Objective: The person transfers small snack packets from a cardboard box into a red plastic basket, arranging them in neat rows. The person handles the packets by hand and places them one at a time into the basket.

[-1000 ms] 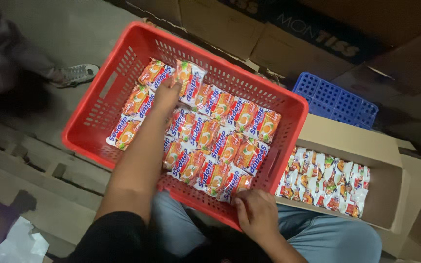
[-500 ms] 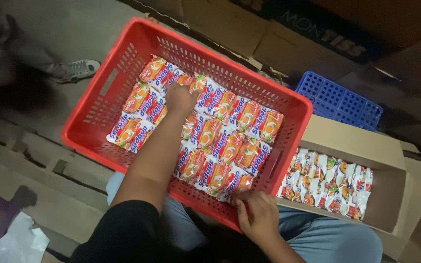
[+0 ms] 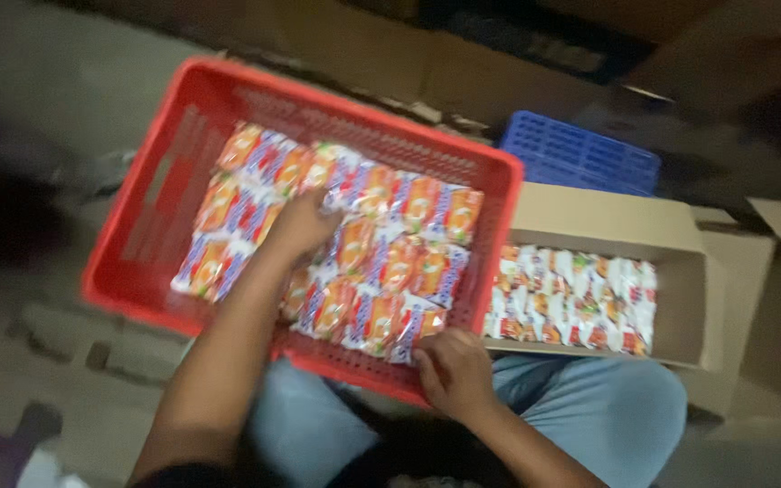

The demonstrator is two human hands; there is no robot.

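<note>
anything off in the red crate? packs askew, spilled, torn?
Nothing spilled or visibly torn, though the frame is blurred. The packets lie in overlapping, slightly uneven rows inside the red crate. The left hand rests on the middle packets; the right hand grips the crate's near rim. The cardboard box beside it holds more packets.

Whole frame motion-blurred. Left hand [image 3: 305, 221] fingertips buried among snack packets [image 3: 381, 262], grip unreadable. Right hand [image 3: 454, 370] fingers curl over red crate [image 3: 151, 194] rim, tips hidden. Packet print illegible. Cardboard box [image 3: 680, 226] flaps cut off right.
</note>
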